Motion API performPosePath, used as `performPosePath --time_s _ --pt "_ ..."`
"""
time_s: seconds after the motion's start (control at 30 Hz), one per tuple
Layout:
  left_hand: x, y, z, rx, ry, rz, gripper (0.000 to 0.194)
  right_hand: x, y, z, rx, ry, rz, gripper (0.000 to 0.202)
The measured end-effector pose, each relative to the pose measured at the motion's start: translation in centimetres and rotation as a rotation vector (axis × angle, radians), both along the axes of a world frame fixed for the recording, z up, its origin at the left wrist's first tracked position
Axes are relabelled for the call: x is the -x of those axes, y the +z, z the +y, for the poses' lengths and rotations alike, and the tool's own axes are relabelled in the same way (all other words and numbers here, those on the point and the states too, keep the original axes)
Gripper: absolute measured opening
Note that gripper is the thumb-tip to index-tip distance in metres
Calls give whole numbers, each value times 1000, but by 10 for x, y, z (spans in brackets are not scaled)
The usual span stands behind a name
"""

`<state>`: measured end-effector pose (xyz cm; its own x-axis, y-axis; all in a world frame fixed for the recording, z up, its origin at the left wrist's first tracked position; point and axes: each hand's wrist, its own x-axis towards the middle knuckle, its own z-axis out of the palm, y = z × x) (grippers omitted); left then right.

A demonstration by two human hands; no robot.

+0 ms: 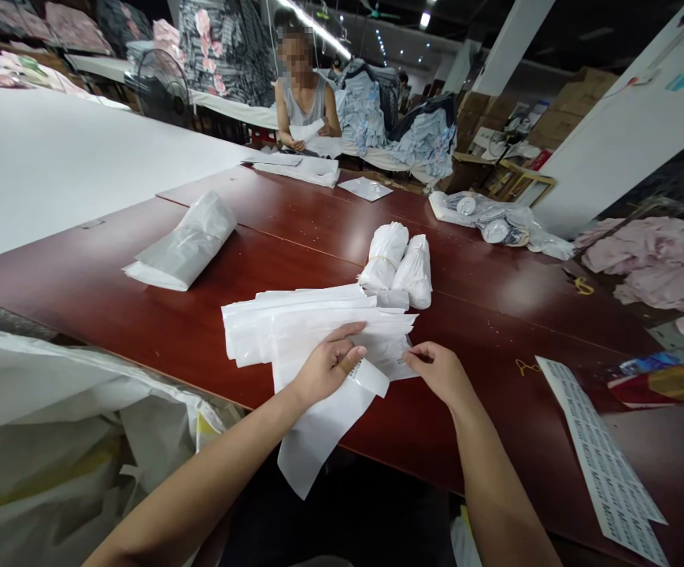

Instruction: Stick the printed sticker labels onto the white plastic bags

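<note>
A fanned stack of white plastic bags (300,331) lies on the table in front of me, and one long end hangs over the near edge. My left hand (330,364) rests on top of the stack, its thumb and fingers apart. At the stack's right side, my right hand (436,372) has thumb and forefinger pinched at the edge of a clear plastic bag (397,368). Small dark print shows by those fingertips. Two banded white rolls (384,256) sit just behind the stack.
A folded bundle of plastic bags (191,240) lies left on the reddish table (294,250). On the right are a sheet of printed stickers (598,453), yellow-handled scissors (582,285) and a plastic-wrapped bundle (498,220). Across the table, a person (306,102) handles white material.
</note>
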<state>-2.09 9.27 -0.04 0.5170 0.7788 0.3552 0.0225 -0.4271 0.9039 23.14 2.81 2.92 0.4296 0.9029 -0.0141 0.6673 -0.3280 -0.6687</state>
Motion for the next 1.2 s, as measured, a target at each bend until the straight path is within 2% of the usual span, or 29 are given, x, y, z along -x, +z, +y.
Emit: performPosePath --time_s 0.07,0.2,0.33,0.47,0.57,0.63,0.7,0.77,0.9,0.93,1.0,1.07,1.13,1.2 --pt "0 0 0 10 -1 -13 45 0 -5 0 -59 39 -141 33" --pt "-1 -1 0 18 0 -38 47 0 -15 6 -209 280 -279 22" --pt "-1 -1 3 22 12 -65 48 -2 -22 12 -229 296 -322 20" --pt "2 3 0 -19 -30 -17 49 -5 -13 15 -249 512 -463 24" --pt "3 1 -13 -224 -183 104 38 4 5 21 -235 635 -653 19" --pt "1 -5 -25 -452 -226 207 30 23 18 29 -250 716 -776 17" --pt "-3 -14 -38 -617 -183 305 30 50 27 38 -269 836 -848 18" --pt "-8 -21 -49 -662 -120 393 31 85 29 47 -295 978 -846 23" --pt "-16 -22 -62 -585 -88 454 29 154 26 68 -352 1197 -616 22" --pt "-16 -19 -63 -572 -111 422 28 164 27 73 -360 1203 -562 16" --pt "-12 -11 -61 -563 -220 317 28 169 33 79 -379 1129 -490 8" --pt "-6 -2 -52 -504 -306 223 33 151 42 76 -404 960 -404 21" --pt "-1 6 -37 -350 -244 196 41 117 49 61 -419 736 -268 28" --pt "3 9 -20 -179 -73 191 50 83 48 38 -382 537 -143 26"
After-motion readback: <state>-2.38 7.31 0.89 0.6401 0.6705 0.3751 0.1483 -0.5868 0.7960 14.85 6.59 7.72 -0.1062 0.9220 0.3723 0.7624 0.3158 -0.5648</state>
